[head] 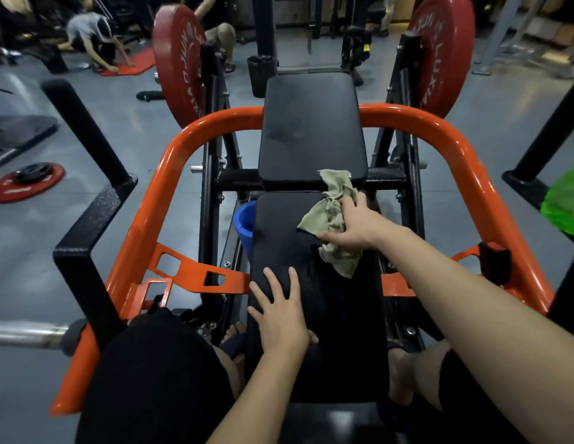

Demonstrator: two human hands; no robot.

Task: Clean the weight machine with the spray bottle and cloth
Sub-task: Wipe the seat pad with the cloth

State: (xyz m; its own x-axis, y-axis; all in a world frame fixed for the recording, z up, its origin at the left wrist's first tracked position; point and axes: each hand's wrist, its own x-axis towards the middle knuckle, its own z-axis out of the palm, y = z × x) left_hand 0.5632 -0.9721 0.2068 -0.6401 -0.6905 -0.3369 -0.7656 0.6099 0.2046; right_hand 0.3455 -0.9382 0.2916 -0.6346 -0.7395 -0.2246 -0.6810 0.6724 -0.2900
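The person leans over the weight machine's near black padded seat (pixel 343 331), whose long axis runs straight away from them toward the second black back pad (pixel 311 129) beyond a narrow gap. The crumpled olive-green cloth (pixel 330 206) lies at the far right end of the near seat, one corner lapping onto the edge of the back pad.

The right hand (pixel 353 225) lies on top of the cloth, fingers stretched forward and thumb spread to the left, pressing it down rather than clenching it. The left hand (pixel 281 312) is released and flat, fingers splayed on the seat's left side, closer to the body and well short of the cloth.

So the right hand is the working one, and the unwiped length of seat lies back toward the person, which suggests a pulling stroke along the axis.

No spray bottle is in view. A blue plastic bucket (pixel 244 222) sits just left of the seat, inside the curved orange steel frame (pixel 170 174).
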